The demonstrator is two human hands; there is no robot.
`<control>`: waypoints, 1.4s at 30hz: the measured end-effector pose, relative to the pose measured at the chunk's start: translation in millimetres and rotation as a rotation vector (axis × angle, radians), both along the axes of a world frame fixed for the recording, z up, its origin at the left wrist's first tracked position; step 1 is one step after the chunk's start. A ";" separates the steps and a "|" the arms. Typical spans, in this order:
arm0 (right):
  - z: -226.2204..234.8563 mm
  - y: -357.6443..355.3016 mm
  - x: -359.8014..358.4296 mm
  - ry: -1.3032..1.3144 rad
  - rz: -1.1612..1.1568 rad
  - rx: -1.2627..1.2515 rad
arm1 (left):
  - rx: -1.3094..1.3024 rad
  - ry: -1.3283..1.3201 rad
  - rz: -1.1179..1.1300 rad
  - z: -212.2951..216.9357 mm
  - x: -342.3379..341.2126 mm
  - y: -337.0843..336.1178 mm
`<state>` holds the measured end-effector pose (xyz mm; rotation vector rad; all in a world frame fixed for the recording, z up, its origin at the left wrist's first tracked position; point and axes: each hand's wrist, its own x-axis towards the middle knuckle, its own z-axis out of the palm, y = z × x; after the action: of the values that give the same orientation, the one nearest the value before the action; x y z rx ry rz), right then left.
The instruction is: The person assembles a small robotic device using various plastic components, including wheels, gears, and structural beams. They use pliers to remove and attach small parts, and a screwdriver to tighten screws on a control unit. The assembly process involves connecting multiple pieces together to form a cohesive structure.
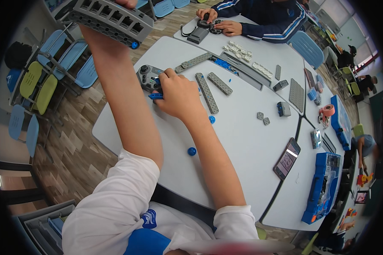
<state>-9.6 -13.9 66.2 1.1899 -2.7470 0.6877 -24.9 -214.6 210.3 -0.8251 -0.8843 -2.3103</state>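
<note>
My left hand (127, 3) shows only a little at the top edge, mostly hidden behind a grey control hub (115, 22). It holds the hub up in the air, with its row of square sockets visible and a blue pin (135, 45) on one corner. Over the white table, my right hand (176, 94) is closed around a small blue plastic piece (155, 96) that pokes out beside the thumb. A grey game controller (147, 76) lies right against its fingers. Two blue knobs, one round (192, 151) and another (212, 119), rest near my right forearm.
Grey perforated beams (207, 92) and a parts tray (247, 72) lie farther back. Across the table, another person's hands (230, 28) handle black wheels (204, 24). To the right are a phone (287, 158), a grey plate (296, 95) and a blue case (323, 187).
</note>
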 end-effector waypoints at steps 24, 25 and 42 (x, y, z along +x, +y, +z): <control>161.0 51.1 49.2 0.244 0.249 -0.826 | 0.182 -0.330 0.127 -9.7 -52.6 65.8; 163.5 48.6 53.4 0.231 0.191 -0.746 | 0.162 -0.332 0.130 -9.7 -52.5 68.2; 141.9 54.5 37.9 0.070 0.475 -1.581 | 0.229 -0.398 0.173 -9.5 -46.5 74.1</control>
<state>28.2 40.5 208.2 1.1647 -0.9807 2.0841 -71.4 -140.5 200.8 -0.1855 -0.7926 -2.3995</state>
